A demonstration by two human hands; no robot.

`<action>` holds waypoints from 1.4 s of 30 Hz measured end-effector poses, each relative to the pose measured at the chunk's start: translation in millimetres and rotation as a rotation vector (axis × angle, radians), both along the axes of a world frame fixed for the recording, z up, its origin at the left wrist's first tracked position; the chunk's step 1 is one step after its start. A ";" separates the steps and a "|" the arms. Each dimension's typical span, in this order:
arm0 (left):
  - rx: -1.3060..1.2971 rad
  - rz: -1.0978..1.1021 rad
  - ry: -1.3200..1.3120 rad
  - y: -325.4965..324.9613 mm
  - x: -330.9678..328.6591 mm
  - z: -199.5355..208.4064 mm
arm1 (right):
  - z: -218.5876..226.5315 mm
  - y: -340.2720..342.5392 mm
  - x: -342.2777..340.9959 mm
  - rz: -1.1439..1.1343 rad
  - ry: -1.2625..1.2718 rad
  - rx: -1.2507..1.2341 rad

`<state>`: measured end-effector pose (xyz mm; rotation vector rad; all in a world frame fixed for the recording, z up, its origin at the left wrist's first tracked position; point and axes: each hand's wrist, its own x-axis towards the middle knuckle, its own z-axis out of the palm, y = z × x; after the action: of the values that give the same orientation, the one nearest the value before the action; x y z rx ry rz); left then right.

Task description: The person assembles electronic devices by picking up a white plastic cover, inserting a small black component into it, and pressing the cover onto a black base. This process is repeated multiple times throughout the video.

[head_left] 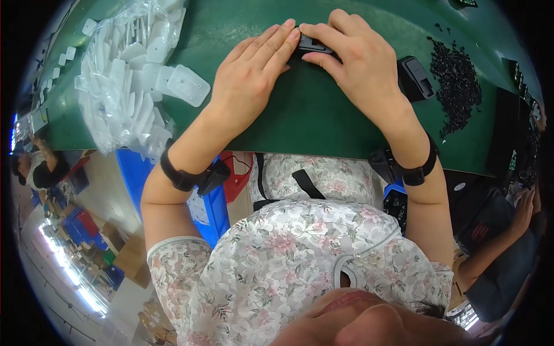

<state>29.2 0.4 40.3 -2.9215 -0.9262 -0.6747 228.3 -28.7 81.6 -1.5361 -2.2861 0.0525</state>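
Observation:
My left hand (254,72) and my right hand (352,57) meet over a small black plastic part (313,44) lying on the green table (306,121). The left fingertips press on the part's left end. The right fingers curl around its right side and hide most of it. Each wrist wears a black strap with a small black device. A second black plastic part (416,78) lies just right of my right hand.
A clear bag of white plastic pieces (124,75) spreads over the table's left side, one white plate (187,85) lying loose beside it. A heap of tiny black pieces (459,86) sits at the right. Blue bins (210,207) stand below the table edge. Other people sit far left and at the right.

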 end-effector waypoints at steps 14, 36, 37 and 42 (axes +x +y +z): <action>-1.151 0.108 -0.933 -5.0 41.1 9.3 | -17.9 -5.4 13.5 -0.044 1.279 -0.417; -0.042 0.432 -0.016 -33.8 -86.5 25.0 | 0.2 152.1 83.4 -0.140 0.385 -0.069; -0.078 0.426 0.040 -37.7 -87.8 28.7 | -4.9 158.0 92.9 -0.148 0.384 -0.059; -0.115 0.407 0.101 -45.4 -88.1 37.4 | -2.6 181.7 111.9 -0.200 0.372 -0.409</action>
<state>-58.8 -45.0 77.7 -2.6906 -1.5278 -0.4566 340.2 153.0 79.0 -1.7633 -1.8945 0.7264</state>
